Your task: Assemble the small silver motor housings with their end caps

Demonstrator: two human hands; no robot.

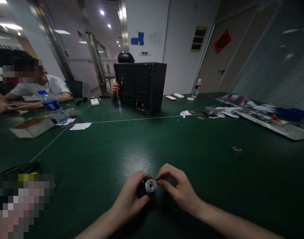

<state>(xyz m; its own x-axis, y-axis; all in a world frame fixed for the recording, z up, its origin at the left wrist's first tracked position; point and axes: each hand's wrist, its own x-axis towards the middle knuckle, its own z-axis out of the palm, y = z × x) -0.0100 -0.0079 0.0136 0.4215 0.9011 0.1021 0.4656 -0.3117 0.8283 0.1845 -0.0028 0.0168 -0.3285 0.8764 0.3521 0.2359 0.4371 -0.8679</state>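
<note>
My left hand [134, 192] is closed around a small cylindrical part [151, 187], with the thumb on its near side and fingers on its far side. The part's round end faces up, showing a pale ring and a dark centre. Just to the right, my right hand [179, 187] is pinched, thumb against index finger, with the tips close beside the part. Whether something tiny sits in that pinch I cannot make out. Another small grey cylindrical piece [237, 151] stands apart on the green table [166, 142], farther off to the right.
A black computer case [142, 86] stands across the table, with a person's hand [115, 88] on its left side. At left are a water bottle [53, 107], an open box [32, 127] and a seated person [49, 84]. A loaded tray [286, 127] lies at right.
</note>
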